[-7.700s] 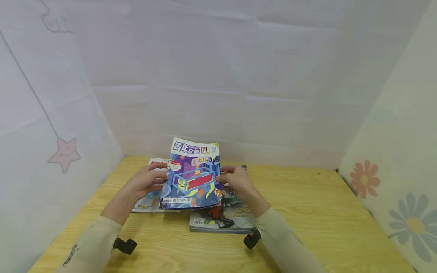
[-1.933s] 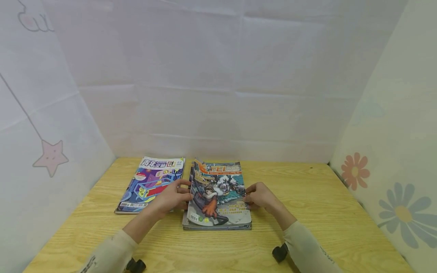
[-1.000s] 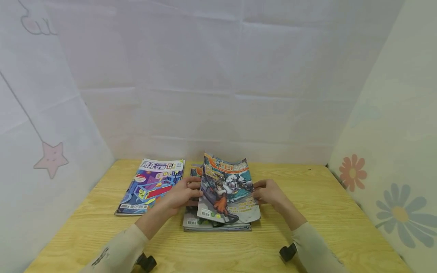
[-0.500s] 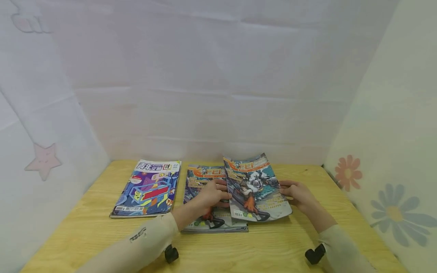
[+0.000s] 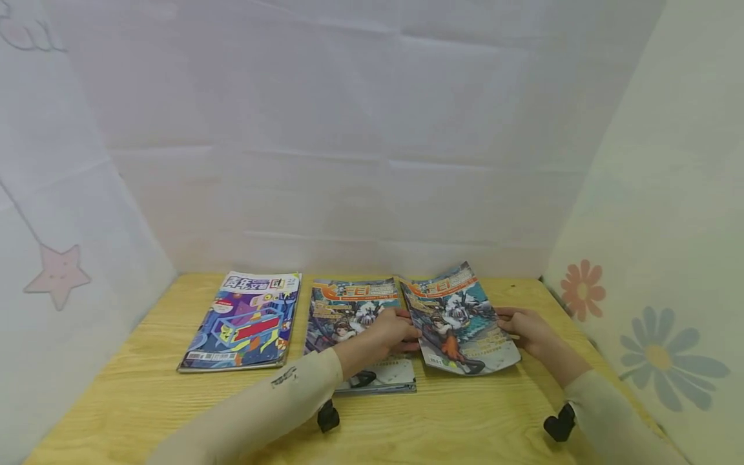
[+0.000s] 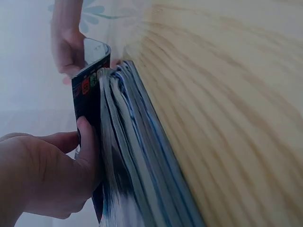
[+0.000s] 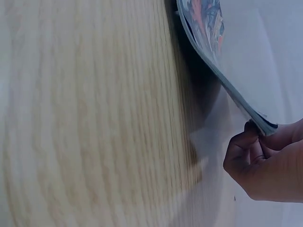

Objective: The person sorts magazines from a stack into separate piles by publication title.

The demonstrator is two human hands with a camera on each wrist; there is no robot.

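Head view shows a pale wooden counter [image 5: 476, 420] filling the lower half of the frame, with white sheet walls behind it and at both sides. Right of centre, both hands hold one comic magazine [image 5: 462, 320] with a white-furred figure on its cover. The left hand [image 5: 392, 329] has its grip clamped on the magazine's left edge, fingers curled over the cover. The right hand [image 5: 526, 326] pinches the opposite edge, at the right of the frame. The magazine is tilted, its far end raised, and its near corner sits close to the counter; whether it touches the wood I cannot tell.

Just left of it, partly under the left forearm, lies a stack of magazines [image 5: 354, 323] whose top cover looks the same. Further left, a purple and blue magazine [image 5: 244, 323] rests flat on another stack, apart from the middle one.

Left wrist view shows the left hand [image 6: 47, 175] at the lower left, thumb pressed on the dark cover beside the fanned page edges of the stack [image 6: 137, 165].

Right wrist view shows the right hand [image 7: 265, 161] at the lower right, its fingers curled under the held magazine's edge [image 7: 222, 75], which hangs clear above the wood there.

A star decorates the left wall [image 5: 57, 274], and flowers the right wall [image 5: 657, 358].
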